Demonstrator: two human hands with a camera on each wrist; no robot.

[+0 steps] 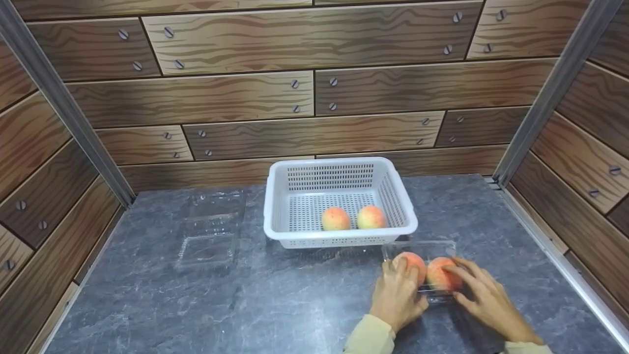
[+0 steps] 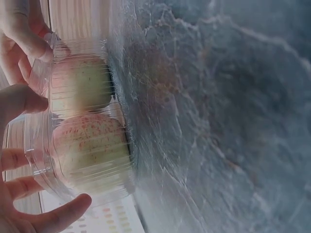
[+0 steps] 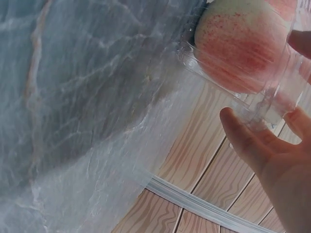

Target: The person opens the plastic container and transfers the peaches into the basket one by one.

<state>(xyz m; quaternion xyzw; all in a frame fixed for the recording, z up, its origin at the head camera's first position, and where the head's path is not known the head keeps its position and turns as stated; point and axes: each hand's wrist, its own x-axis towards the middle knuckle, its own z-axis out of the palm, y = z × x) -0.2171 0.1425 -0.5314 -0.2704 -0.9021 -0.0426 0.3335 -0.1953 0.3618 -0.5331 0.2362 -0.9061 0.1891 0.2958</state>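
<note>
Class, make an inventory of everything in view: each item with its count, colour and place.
basket: one, white, far side of the table
clear container: one, colourless, between the hands
peach-like fruits: four, red and yellow, two in the basket, two in the clear container
clear packaging: count unclear, colourless, table's left
table: one, mottled grey, beneath everything
plank-patterned walls: three, brown, back and sides
metal posts: two, grey, back corners
left hand: one, bare, container's left end
right hand: one, bare, container's right end
sleeves: two, pale yellow, bottom edge
</note>
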